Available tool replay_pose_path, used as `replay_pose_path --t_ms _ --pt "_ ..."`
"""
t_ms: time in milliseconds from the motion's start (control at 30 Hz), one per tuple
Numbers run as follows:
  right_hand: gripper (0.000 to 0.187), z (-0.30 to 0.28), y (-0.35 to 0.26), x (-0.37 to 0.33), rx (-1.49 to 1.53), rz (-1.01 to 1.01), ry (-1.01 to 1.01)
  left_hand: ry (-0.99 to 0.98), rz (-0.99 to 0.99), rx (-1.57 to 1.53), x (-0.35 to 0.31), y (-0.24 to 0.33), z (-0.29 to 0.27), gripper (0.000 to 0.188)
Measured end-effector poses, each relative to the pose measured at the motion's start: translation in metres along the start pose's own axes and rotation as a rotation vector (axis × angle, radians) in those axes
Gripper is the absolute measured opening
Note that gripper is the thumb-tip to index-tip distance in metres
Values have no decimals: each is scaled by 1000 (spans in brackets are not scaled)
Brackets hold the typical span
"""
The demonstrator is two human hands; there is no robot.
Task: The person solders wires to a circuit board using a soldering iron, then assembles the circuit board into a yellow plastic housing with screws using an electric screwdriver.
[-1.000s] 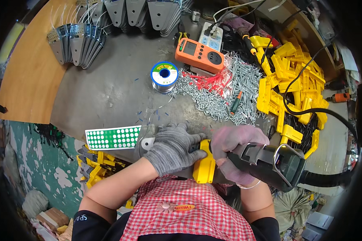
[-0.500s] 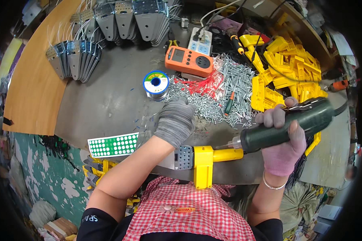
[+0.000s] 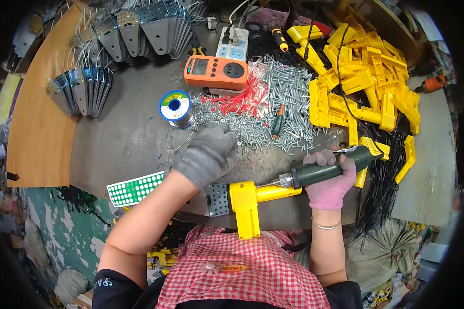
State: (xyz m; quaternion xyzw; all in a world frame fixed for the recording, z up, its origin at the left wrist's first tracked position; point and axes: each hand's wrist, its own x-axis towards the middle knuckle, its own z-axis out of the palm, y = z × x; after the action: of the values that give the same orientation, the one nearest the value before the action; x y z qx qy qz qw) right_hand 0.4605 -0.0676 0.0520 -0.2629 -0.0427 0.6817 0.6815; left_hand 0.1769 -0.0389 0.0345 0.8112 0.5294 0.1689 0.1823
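The yellow plastic handle (image 3: 243, 208) lies on the grey surface (image 3: 123, 139), close to the edge on the person's side, and a perforated metal plate (image 3: 219, 200) adjoins it on the left. The grip of the right hand (image 3: 331, 185), in a pink glove, is closed around a green electric screwdriver (image 3: 308, 175). The bit of this tool points left, near the handle; whether they touch, I cannot tell. The grip of the left hand (image 3: 209, 154), in a grey glove, has its fingers bent beside the pile of metal screws (image 3: 294, 103); I cannot tell if it has hold of something. A spool of wire (image 3: 176, 108) stands beyond this hand.
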Motion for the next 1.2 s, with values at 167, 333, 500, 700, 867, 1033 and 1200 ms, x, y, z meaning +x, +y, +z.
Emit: replay_pose_path --t_ms 167,333,500,700,867,1033,1200 --pt "24 1 7 -6 5 -16 19 198 -225 -355 -74 22 -22 20" --pt "25 12 16 -7 -33 30 10 369 -151 -445 -124 22 8 21" --pt "28 12 16 -7 -41 41 -74 357 30 -441 -117 15 23 27" --pt "29 8 15 -9 -1 59 -90 315 -61 -549 -123 14 22 27" --pt "29 11 17 -10 -15 48 -79 385 -78 -550 -122 18 26 28" --pt "29 10 18 -9 -5 40 -106 334 -76 -566 -118 20 18 32" --pt "28 12 19 -13 14 30 -140 344 -161 -645 -119 19 26 26"
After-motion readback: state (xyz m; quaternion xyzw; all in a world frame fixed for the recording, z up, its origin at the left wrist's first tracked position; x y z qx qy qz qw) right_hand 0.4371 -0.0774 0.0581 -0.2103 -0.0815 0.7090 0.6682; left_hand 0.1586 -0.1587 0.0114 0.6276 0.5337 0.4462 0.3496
